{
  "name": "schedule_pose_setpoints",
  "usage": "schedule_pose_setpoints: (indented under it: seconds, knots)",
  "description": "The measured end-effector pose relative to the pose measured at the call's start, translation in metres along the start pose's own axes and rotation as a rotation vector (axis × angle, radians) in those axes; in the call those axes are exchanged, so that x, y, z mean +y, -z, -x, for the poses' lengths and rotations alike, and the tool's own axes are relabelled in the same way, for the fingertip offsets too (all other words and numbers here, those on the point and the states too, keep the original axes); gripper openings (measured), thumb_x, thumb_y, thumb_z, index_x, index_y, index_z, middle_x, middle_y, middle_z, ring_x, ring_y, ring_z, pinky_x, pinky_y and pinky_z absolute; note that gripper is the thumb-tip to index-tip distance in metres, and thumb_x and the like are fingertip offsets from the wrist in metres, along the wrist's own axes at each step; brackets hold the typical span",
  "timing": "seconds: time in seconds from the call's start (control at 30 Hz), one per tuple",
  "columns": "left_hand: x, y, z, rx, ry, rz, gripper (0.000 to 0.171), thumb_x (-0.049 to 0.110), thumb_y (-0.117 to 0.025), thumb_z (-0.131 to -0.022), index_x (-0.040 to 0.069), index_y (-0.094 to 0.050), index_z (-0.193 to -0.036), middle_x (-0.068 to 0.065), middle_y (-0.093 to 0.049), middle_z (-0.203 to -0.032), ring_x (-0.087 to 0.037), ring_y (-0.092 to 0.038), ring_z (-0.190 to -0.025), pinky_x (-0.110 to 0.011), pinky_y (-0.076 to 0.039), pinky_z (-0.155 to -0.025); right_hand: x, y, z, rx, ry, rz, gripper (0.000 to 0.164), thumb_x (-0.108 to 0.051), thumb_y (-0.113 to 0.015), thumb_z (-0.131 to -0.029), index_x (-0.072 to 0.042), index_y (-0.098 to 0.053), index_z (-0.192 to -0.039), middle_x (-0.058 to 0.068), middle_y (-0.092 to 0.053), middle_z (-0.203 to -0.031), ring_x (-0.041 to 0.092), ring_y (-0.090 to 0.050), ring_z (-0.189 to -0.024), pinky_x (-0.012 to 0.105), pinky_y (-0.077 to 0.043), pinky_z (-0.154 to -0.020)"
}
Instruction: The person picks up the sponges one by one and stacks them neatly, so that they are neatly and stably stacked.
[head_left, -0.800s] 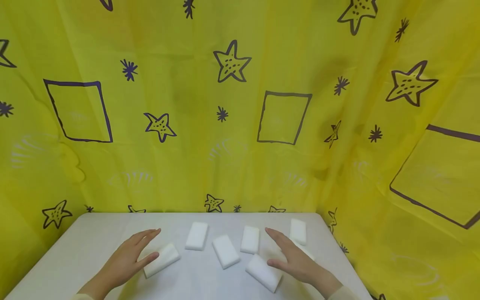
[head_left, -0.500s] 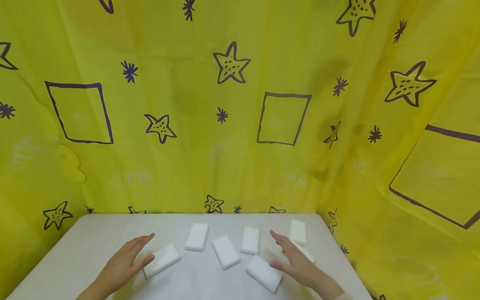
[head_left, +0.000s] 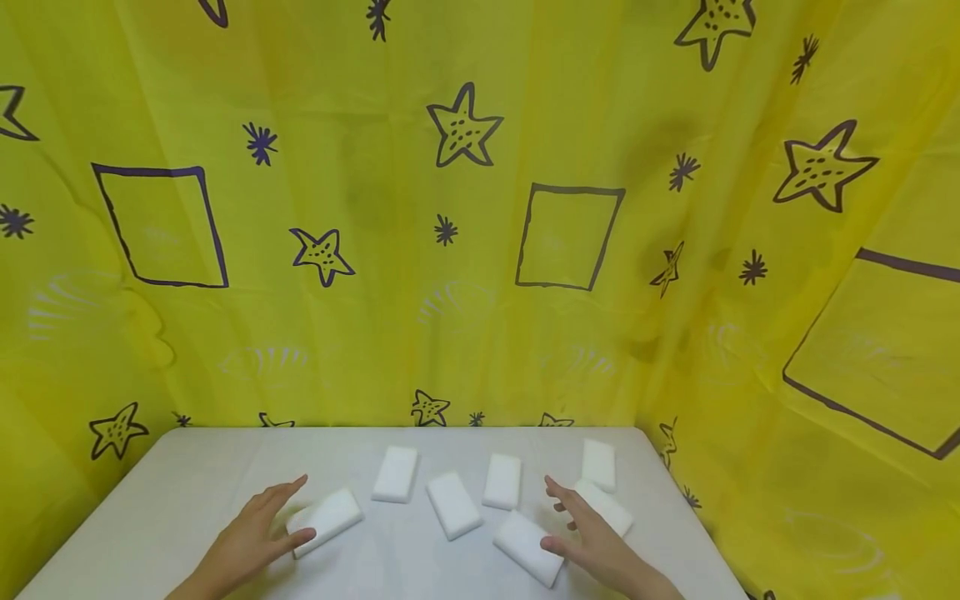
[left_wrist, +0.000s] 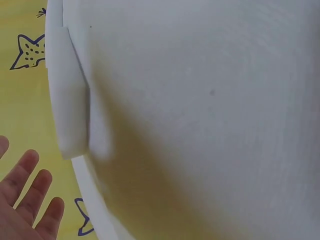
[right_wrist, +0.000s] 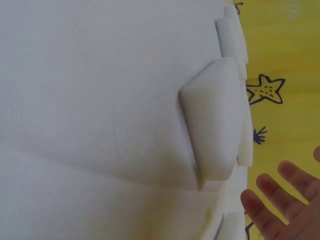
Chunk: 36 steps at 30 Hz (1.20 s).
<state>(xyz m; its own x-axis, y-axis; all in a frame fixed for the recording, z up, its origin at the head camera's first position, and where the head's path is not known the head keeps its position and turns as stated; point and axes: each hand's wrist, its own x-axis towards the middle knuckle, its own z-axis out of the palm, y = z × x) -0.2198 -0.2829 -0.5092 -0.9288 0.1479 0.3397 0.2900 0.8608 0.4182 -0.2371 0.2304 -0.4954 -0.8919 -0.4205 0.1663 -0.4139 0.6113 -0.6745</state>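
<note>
Several white sponge-like blocks lie apart or close together on a white table. My left hand holds nothing, and its thumb overlaps the leftmost block in the head view. Its spread fingers show at the lower left of the left wrist view, below a block. My right hand is over the right side, thumb tip at the edge of the front right block. Loosely spread fingers appear in the right wrist view, beside a block; nothing is in them.
Between the hands lie a back block, a slanted block and an upright-lying block. Two more, a partly covered block and a far block, are at the right. A yellow starfish-patterned curtain surrounds the table.
Both hands have drawn slightly down toward the near edge. The right hand has also shifted right, and more of the block behind it shows. The blocks stay where they were.
</note>
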Motion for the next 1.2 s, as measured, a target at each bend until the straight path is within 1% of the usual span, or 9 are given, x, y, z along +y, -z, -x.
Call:
schedule_pose_setpoints:
  seconds: [0.17, 0.3, 0.4, 0.6, 0.73, 0.83, 0.93, 1.07, 1.2]
  knots:
    - [-0.005, -0.007, 0.0, -0.008, -0.014, -0.006, 0.089, 0.056, -0.08, -0.072, 0.009, -0.05, -0.142, -0.02, -0.056, -0.133, -0.044, -0.053, -0.117, -0.065, -0.048, -0.079, -0.001, -0.005, 0.003, -0.021, -0.022, -0.027, 0.077, -0.03, -0.069, -0.092, -0.013, -0.028, -0.155, 0.017, -0.046, -0.144, 0.035, -0.053, -0.119, 0.04, -0.049, -0.091]
    - [-0.008, -0.011, 0.0, -0.06, 0.026, -0.007, 0.093, 0.059, -0.079, -0.072, 0.008, -0.048, -0.143, -0.021, -0.055, -0.135, -0.046, -0.051, -0.119, -0.066, -0.047, -0.082, 0.0, -0.008, 0.003, -0.037, -0.034, -0.005, 0.079, -0.035, -0.069, -0.091, -0.007, -0.029, -0.153, 0.016, -0.048, -0.142, 0.033, -0.054, -0.116, 0.039, -0.049, -0.089]
    - [-0.011, -0.013, 0.001, -0.085, 0.058, -0.001, 0.096, 0.06, -0.079, -0.07, 0.007, -0.046, -0.144, -0.023, -0.052, -0.135, -0.046, -0.051, -0.119, -0.067, -0.046, -0.084, 0.002, -0.01, 0.002, -0.047, -0.032, -0.006, 0.079, -0.036, -0.069, -0.091, -0.005, -0.03, -0.153, 0.016, -0.051, -0.139, 0.026, -0.054, -0.111, 0.033, -0.05, -0.083]
    - [-0.015, -0.016, 0.001, -0.053, 0.072, 0.052, 0.099, 0.056, -0.084, -0.065, 0.007, -0.048, -0.143, -0.021, -0.054, -0.129, -0.042, -0.055, -0.114, -0.063, -0.049, -0.085, 0.009, -0.016, 0.002, -0.035, 0.032, 0.004, 0.077, -0.031, -0.072, -0.089, 0.001, -0.036, -0.149, 0.016, -0.056, -0.127, 0.013, -0.053, -0.101, 0.024, -0.05, -0.073]
    - [-0.014, -0.016, -0.002, -0.102, 0.105, 0.08, 0.099, 0.054, -0.084, -0.066, 0.005, -0.047, -0.143, -0.019, -0.055, -0.127, -0.038, -0.057, -0.111, -0.059, -0.049, -0.089, 0.01, -0.018, 0.002, -0.04, 0.032, 0.017, 0.076, -0.032, -0.072, -0.089, 0.001, -0.038, -0.148, 0.012, -0.057, -0.122, 0.009, -0.051, -0.098, 0.023, -0.049, -0.072]
    - [-0.013, -0.017, -0.005, -0.133, 0.129, 0.088, 0.1, 0.053, -0.085, -0.065, 0.004, -0.046, -0.143, -0.017, -0.056, -0.125, -0.031, -0.059, -0.108, -0.054, -0.05, -0.09, 0.01, -0.018, 0.003, -0.048, 0.022, 0.007, 0.076, -0.033, -0.073, -0.089, 0.002, -0.038, -0.147, 0.011, -0.057, -0.121, 0.007, -0.051, -0.095, 0.023, -0.049, -0.071]
    - [-0.012, -0.018, -0.006, -0.133, 0.128, 0.083, 0.1, 0.051, -0.087, -0.063, 0.003, -0.048, -0.142, -0.013, -0.058, -0.119, -0.025, -0.057, -0.101, -0.05, -0.051, -0.089, 0.011, -0.019, 0.004, -0.042, 0.041, 0.012, 0.076, -0.033, -0.073, -0.088, 0.004, -0.04, -0.145, 0.012, -0.058, -0.12, 0.008, -0.053, -0.095, 0.023, -0.049, -0.071]
    - [-0.012, -0.018, -0.006, -0.125, 0.125, 0.076, 0.099, 0.049, -0.088, -0.062, 0.002, -0.05, -0.141, -0.009, -0.057, -0.111, -0.018, -0.052, -0.092, -0.04, -0.051, -0.083, 0.014, -0.021, 0.005, -0.028, 0.056, 0.019, 0.075, -0.034, -0.075, -0.086, 0.004, -0.044, -0.142, 0.009, -0.058, -0.117, 0.006, -0.053, -0.096, 0.022, -0.048, -0.07]
    - [-0.012, -0.016, -0.008, -0.137, 0.144, 0.089, 0.095, 0.045, -0.088, -0.063, 0.001, -0.051, -0.139, -0.008, -0.056, -0.107, -0.016, -0.049, -0.088, -0.031, -0.048, -0.075, 0.017, -0.024, 0.004, -0.04, 0.029, 0.009, 0.078, -0.038, -0.077, -0.084, 0.004, -0.045, -0.142, 0.005, -0.056, -0.112, 0.002, -0.05, -0.091, 0.021, -0.047, -0.068]
